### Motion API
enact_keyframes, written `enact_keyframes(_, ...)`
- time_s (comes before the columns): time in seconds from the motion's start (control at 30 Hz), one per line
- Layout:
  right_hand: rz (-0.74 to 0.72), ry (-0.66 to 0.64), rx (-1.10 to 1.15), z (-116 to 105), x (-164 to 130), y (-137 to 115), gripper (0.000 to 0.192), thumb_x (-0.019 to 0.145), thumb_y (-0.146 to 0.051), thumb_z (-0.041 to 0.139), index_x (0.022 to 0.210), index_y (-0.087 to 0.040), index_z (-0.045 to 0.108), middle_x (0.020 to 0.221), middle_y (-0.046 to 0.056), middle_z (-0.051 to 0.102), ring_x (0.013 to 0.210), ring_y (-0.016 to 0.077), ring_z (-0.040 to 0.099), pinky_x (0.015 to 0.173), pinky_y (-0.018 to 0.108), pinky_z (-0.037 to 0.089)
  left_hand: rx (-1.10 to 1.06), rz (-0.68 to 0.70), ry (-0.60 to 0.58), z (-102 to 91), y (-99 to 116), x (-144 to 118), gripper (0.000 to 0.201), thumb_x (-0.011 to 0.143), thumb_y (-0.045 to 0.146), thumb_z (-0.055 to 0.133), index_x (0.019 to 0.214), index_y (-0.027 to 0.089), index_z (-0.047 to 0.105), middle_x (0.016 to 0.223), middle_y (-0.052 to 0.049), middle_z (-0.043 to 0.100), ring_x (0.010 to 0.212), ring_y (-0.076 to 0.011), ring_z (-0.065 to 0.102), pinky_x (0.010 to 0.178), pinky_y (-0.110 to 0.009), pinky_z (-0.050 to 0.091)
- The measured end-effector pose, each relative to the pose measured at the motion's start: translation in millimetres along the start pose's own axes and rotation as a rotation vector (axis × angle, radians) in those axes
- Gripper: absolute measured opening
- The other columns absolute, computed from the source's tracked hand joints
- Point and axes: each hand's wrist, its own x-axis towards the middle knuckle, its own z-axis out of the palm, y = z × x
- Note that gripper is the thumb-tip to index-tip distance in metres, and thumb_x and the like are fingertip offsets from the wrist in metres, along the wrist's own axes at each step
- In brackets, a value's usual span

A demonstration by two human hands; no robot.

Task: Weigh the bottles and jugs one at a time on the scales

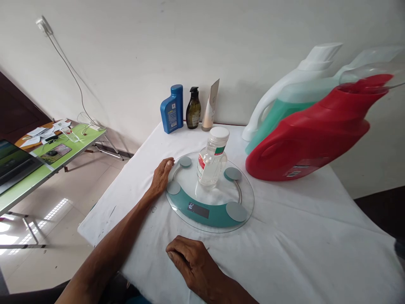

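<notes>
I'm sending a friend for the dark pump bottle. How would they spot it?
Find the white-covered table, then look past the glass scale toward the wall. The dark bottle stands between a blue bottle and a pale tube, the only one of the three with a black pump.

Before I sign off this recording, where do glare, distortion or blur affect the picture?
Head view: bright glare streaks the floor at left; the red jug at right looks stretched and slanted, probably from the wide lens; the display on the scale is too small to read reliably; the left hand and right hand look fairly sharp.
</notes>
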Motion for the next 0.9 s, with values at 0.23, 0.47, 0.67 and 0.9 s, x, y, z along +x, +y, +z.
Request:
enact_keyframes(0.23, -0.024, 0.014, -0.012, 0.9, -0.3, 0.2, 0.021, 0.105, -0.016, 0.049, 0.091, -0.021, 0.063, 0.081, 0.001, 0.066, 0.068, 0.0131, 0.059, 0.065, 0.025, 0.044, 0.036, 0.022, -0.011, -1.0, 1.7, -0.6, 0.066, 0.104, 0.073, 0.034, 0.125, 0.020, 0.067, 0.134, -0.014, 0.072, 0.124, -0.0275, 0.070, 0.112, -0.043, 0.054)
enact_keyframes(0.47, 0.001, 0.001, -0.003, -1.7, 1.4, -4.1, 0.024, 0.107, -0.018, 0.048, 0.089, -0.021, 0.063, 0.080, 0.000, 0.064, 0.068, 0.0130, 0.058, 0.064, 0.025, 0.044, 0.054, 0.023, -0.020, -1.8, 3.1, -1.0, 0.059, 0.106, 0.067, 0.037, 0.126, 0.021, 0.067, 0.136, -0.013, 0.071, 0.125, -0.0276, 0.069, 0.113, -0.044, 0.053)
enact_keyframes(0.67, -0.005, 0.000, 0.005, -0.3, 0.3, -1.2, 0.022, 0.106, -0.017, 0.049, 0.091, -0.021, 0.065, 0.083, 0.001, 0.066, 0.070, 0.0135, 0.060, 0.066, 0.025, 0.045, 0.141, 0.023, -0.012, -2.5, 7.1, -2.1, 0.056, 0.106, 0.066, 0.039, 0.127, 0.022, 0.067, 0.133, -0.011, 0.074, 0.123, -0.0275, 0.069, 0.110, -0.043, 0.052)
enact_keyframes(0.9, 0.001, 0.008, 0.016, -0.2, -0.2, -1.7, 0.022, 0.105, -0.017, 0.049, 0.091, -0.021, 0.065, 0.081, 0.001, 0.065, 0.068, 0.0127, 0.058, 0.064, 0.024, 0.043, 0.138, 0.019, -0.019, -2.7, 8.3, -2.9, 0.054, 0.106, 0.063, 0.040, 0.128, 0.022, 0.066, 0.133, -0.011, 0.073, 0.124, -0.0274, 0.068, 0.110, -0.043, 0.052)
